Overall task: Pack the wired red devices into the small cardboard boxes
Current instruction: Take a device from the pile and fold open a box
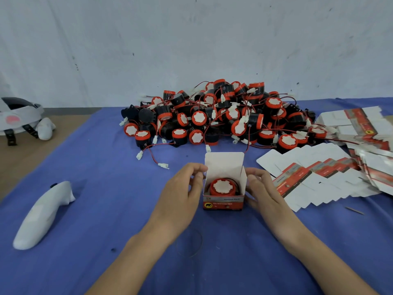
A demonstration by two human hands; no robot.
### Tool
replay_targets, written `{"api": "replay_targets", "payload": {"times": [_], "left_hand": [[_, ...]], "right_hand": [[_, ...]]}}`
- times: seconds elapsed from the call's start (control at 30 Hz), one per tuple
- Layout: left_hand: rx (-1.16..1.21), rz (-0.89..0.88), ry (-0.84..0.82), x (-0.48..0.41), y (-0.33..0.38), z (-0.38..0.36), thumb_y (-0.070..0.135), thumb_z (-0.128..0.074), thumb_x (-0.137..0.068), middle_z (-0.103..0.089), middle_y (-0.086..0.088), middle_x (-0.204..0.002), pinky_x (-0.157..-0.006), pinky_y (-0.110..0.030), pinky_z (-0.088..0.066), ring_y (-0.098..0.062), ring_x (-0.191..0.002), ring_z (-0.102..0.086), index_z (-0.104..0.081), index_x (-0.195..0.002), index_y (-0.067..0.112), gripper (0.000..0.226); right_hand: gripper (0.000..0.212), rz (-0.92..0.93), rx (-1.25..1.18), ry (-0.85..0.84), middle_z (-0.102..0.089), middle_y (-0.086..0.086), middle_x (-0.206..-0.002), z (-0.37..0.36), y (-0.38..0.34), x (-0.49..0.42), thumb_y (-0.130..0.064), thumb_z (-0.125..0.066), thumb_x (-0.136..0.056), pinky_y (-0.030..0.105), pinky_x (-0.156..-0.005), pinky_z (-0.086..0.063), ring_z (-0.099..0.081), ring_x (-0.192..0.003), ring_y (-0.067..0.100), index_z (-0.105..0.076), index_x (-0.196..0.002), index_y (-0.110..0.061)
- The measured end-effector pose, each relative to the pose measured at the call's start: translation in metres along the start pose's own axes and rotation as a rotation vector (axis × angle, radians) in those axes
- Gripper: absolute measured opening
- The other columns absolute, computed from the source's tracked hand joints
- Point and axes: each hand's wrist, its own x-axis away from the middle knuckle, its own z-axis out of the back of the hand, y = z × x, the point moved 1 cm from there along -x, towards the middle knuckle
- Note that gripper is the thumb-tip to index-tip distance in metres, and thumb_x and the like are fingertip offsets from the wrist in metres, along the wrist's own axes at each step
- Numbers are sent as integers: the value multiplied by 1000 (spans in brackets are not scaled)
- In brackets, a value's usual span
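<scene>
**Device seated, lid not yet folded**

One small cardboard box [223, 204] stands upright on the desk [106, 188], mouth up, dead centre between both hands. A red device [222, 187] sits inside, white face upward. It looks fully down in the box.

Left hand [185, 188]: fingers [198, 168] curled, pinching at the box's upper left edge by the side flap. Right hand [261, 188]: fingers [254, 173] curled against the right wall. Both are grasping the box and neither is free.

Key relation: the lid flap [224, 165] stands vertical on the far wall, beyond and slightly above both sets of fingertips, its hinge running left to right. Closing it would mean folding it toward the person, over the device. The two hands are about equally near. My guess is that the side flaps go in first.

Hard to read: the device's wire and plug. There is only a dark arc behind and right of the device, possibly the wire. The side flaps are mostly hidden by the fingers, and the print on the box front is illegible.

Further off, the pile of unpacked devices [212, 116] lies beyond the box, and the flat box blanks [319, 175] are fanned out to the right.
</scene>
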Motion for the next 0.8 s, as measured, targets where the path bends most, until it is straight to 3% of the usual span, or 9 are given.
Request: {"api": "replay_targets", "payload": {"times": [0.13, 0.27, 0.37, 0.43, 0.5, 0.6, 0.67, 0.8], "left_hand": [[106, 32, -11, -4, -1, 0, 32, -52, -101, -66, 26, -104, -73, -3, -41, 10, -97, -56, -64, -98, 43, 17], [138, 102, -88, -7, -4, -6, 30, -57, -100, -64, 16, -112, -75, -3, -42, 8, -100, -57, -67, -96, 38, 13], [211, 177, -115, -11, -6, -9, 27, -58, -100, -64, 15, -110, -69, -4, -44, 7, -96, -59, -60, -104, 31, 6], [300, 219, -133, -14, -6, -9, 22, -58, -99, -62, 15, -111, -64, -3, -45, 12, -92, -59, -51, -114, 30, 19], [334, 224, -167, -16, -6, -9, 18, -57, -99, -63, 15, -112, -66, -4, -46, 6, -95, -62, -50, -123, 33, 29], [351, 212, -199, -18, -6, -9, 13, -54, -100, -69, 21, -97, -68, -7, -49, 3, -89, -66, -61, -109, 36, 26], [362, 211, -204, -18, -6, -9, 10, -54, -100, -69, 28, -91, -66, -8, -49, 7, -84, -66, -63, -101, 36, 27], [354, 230, -201, -18, -7, -6, 13, -56, -100, -69, 16, -98, -73, -20, -56, -3, -89, -68, -66, -100, 32, 21]], "right_hand": [[21, -48, 34, 75, -71, -12, -108, 0, 1, -6, -27, -42, -107, 31, -96, -52, -65, -111, 5, -62, -108, -21], [13, 12, 204, 67, -71, -16, -92, 1, 2, -7, -26, -51, -104, 11, -72, -48, -64, -87, -3, -61, -97, -23], [11, 28, 265, 23, -70, -22, -95, 1, 1, -7, -26, -54, -102, 8, -74, -46, -63, -93, -7, -61, -94, -23], [9, 11, 278, 7, -70, -24, -92, 1, 1, -10, -26, -55, -102, 8, -72, -47, -64, -93, -8, -61, -95, -22], [9, -12, 273, 18, -70, -20, -92, 0, 2, -12, -24, -57, -101, 9, -69, -49, -64, -88, -10, -62, -95, -22], [8, -39, 275, 23, -68, -15, -100, -2, 2, -14, -23, -57, -101, 8, -65, -49, -63, -86, -13, -62, -95, -22], [5, -39, 246, 48, -67, -13, -101, -3, 2, -15, -20, -57, -101, 8, -62, -47, -66, -87, -5, -57, -96, -22], [26, -63, 96, 62, -66, -13, -108, -4, -1, -16, -11, -59, -99, 8, -60, -48, -69, -86, -3, -46, -111, -31]]}}
